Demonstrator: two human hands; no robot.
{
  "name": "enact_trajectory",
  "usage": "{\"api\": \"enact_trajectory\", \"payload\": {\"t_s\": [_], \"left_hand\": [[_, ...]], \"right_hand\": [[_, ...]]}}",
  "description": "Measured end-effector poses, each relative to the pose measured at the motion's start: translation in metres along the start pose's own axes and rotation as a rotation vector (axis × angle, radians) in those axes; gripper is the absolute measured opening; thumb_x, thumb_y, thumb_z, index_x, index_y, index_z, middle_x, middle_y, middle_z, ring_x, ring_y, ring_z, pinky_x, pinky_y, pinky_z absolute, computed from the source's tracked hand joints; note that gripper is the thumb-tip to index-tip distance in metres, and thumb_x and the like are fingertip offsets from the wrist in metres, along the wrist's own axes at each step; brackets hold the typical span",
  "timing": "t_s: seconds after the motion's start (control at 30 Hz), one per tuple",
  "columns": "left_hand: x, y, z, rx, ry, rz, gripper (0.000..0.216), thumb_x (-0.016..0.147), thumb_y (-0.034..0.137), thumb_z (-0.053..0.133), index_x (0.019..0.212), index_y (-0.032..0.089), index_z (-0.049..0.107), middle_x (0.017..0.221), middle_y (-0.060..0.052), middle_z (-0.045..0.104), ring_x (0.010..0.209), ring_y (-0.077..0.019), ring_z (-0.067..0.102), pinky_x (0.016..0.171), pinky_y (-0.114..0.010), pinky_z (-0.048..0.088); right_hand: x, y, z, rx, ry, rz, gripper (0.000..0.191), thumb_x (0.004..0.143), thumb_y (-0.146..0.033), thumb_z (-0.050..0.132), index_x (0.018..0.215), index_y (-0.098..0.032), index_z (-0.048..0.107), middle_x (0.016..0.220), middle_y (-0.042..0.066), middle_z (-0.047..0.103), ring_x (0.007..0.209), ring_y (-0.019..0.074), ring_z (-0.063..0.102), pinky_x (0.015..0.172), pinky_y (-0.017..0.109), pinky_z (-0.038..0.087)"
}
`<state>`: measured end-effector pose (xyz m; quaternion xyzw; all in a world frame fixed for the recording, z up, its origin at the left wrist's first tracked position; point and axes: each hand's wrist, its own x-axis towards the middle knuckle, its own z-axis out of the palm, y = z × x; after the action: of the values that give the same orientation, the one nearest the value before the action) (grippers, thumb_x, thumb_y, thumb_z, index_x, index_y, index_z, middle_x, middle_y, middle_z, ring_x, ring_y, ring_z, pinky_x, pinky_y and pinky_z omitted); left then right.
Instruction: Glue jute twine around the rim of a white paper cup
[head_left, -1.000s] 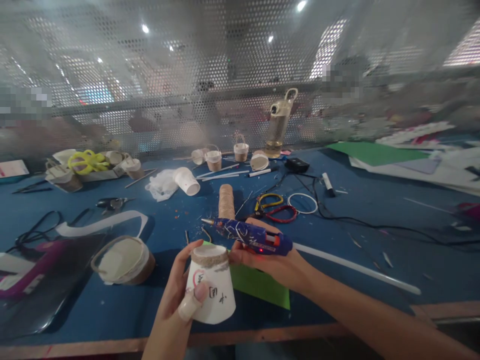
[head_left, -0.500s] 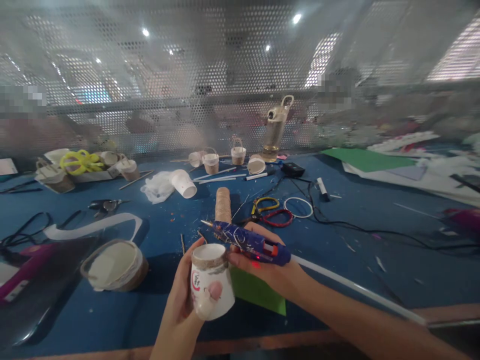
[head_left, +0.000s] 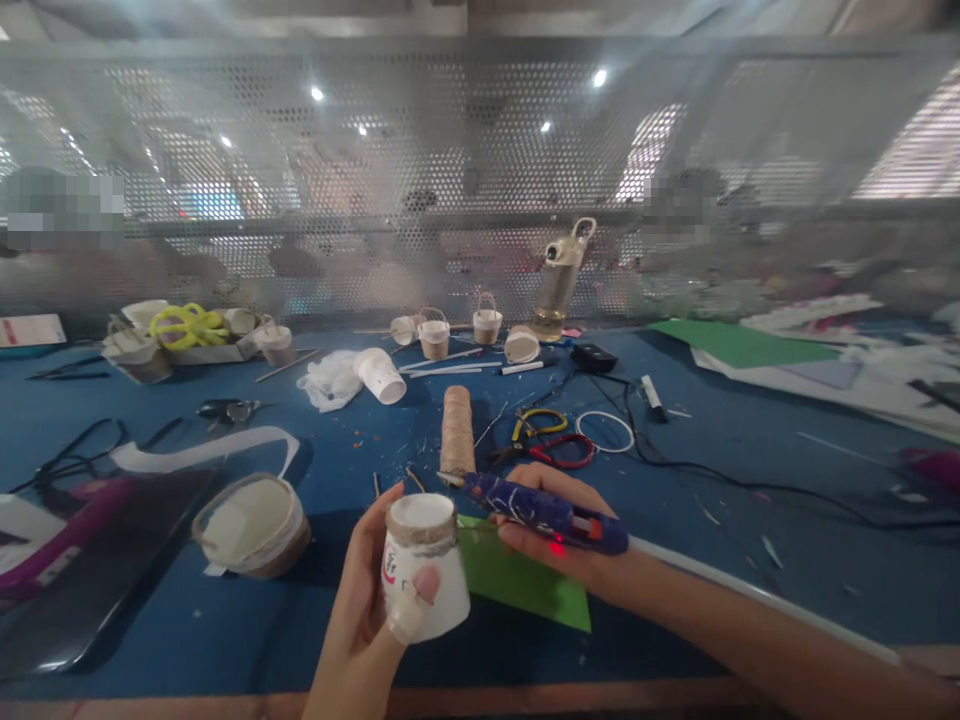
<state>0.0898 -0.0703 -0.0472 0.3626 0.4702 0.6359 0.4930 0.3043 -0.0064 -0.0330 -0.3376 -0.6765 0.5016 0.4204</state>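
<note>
Purple object (head_left: 71, 540): far left of the left hand, on a dark glossy sheet (head_left: 150, 570).
Twine-sided basket (head_left: 294, 545): just left of the left hand, pale on top; a curled white strip (head_left: 217, 452) lies behind it.
Tipped paper cup (head_left: 382, 378): on its side beyond the left hand, against crumpled plastic (head_left: 330, 382).
Left hand (head_left: 366, 605): wrapped around the white cup, thumb across its front, a pale band around that thumb.
White cup (head_left: 444, 595): in the left hand's grasp, narrow end up, twine band (head_left: 425, 533) below the upper rim, marks partly hidden by the thumb.
Twine spool (head_left: 457, 430): upright beyond the space between both hands.
Glue gun (head_left: 525, 505): in the right hand, red light showing, nozzle pointing left near the cup's upper rim; whether they touch, I cannot tell.
Green paper (head_left: 529, 585): beneath the right hand, partly behind the cup.
Right hand (head_left: 574, 567): closed around the gun's grip.
Red-and-yellow-handled pliers (head_left: 571, 450): beyond the right hand, left of a white ring (head_left: 606, 432).
</note>
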Motion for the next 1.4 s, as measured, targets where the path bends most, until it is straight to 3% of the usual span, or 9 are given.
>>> {"api": "enact_trajectory", "payload": {"t_s": [0.17,0.33,0.5,0.67,0.87,1.17,1.4], "left_hand": [[-0.004,0.002,0.001,-0.011,0.015,0.008,0.067,0.077,0.053,0.089,0.137,0.029,0.067,0.129,-0.008,0.077,0.115,-0.0301,0.073,0.090,-0.031,0.055],[-0.001,0.004,-0.001,-0.053,0.070,-0.013,0.076,0.068,0.053,0.094,0.134,0.028,0.066,0.120,-0.006,0.080,0.107,-0.0287,0.074,0.087,-0.031,0.057],[0.001,0.005,-0.004,-0.106,0.077,-0.022,0.072,0.067,0.049,0.096,0.131,0.029,0.069,0.122,-0.006,0.078,0.107,-0.0298,0.074,0.086,-0.034,0.060],[0.002,0.003,-0.007,-0.127,0.066,-0.002,0.067,0.069,0.046,0.095,0.128,0.028,0.070,0.121,-0.006,0.079,0.104,-0.0280,0.074,0.084,-0.034,0.062],[0.001,0.004,-0.005,-0.109,0.049,0.021,0.073,0.070,0.046,0.093,0.134,0.026,0.063,0.113,-0.010,0.080,0.100,-0.0325,0.078,0.078,-0.037,0.063],[0.008,-0.003,-0.008,-0.062,0.080,0.016,0.083,0.061,0.051,0.097,0.131,0.025,0.062,0.102,-0.009,0.082,0.088,-0.0291,0.080,0.072,-0.030,0.060],[0.003,0.000,-0.007,-0.003,0.082,-0.027,0.088,0.065,0.060,0.091,0.139,0.027,0.058,0.109,-0.010,0.082,0.092,-0.0334,0.079,0.068,-0.034,0.061]], "right_hand": [[-0.006,-0.007,-0.009,0.064,-0.033,-0.056,0.030,0.089,-0.035,0.082,0.081,-0.022,0.056,0.083,0.000,0.066,0.073,0.0170,0.065,0.068,0.031,0.050],[-0.005,-0.001,-0.012,-0.093,-0.046,0.007,0.036,0.086,-0.037,0.083,0.075,-0.022,0.052,0.071,-0.004,0.055,0.064,0.0131,0.048,0.058,0.027,0.034],[-0.006,0.003,-0.012,-0.117,-0.043,0.014,0.033,0.086,-0.040,0.078,0.075,-0.022,0.053,0.074,-0.001,0.061,0.068,0.0169,0.056,0.060,0.029,0.038],[-0.008,-0.005,-0.008,-0.138,-0.039,0.034,0.025,0.082,-0.030,0.075,0.073,-0.022,0.054,0.074,0.000,0.064,0.069,0.0177,0.057,0.061,0.029,0.040],[-0.010,-0.011,-0.003,-0.157,-0.040,0.028,0.013,0.077,-0.023,0.069,0.075,-0.022,0.056,0.077,0.001,0.068,0.070,0.0193,0.060,0.062,0.030,0.042],[-0.011,-0.004,-0.006,-0.244,-0.057,-0.129,0.020,0.075,-0.019,0.065,0.072,-0.024,0.047,0.070,-0.003,0.056,0.063,0.0157,0.048,0.059,0.029,0.033],[-0.014,-0.005,-0.007,-0.277,-0.043,-0.127,0.018,0.072,-0.021,0.063,0.071,-0.025,0.045,0.066,-0.005,0.053,0.059,0.0143,0.044,0.055,0.028,0.032]]}}
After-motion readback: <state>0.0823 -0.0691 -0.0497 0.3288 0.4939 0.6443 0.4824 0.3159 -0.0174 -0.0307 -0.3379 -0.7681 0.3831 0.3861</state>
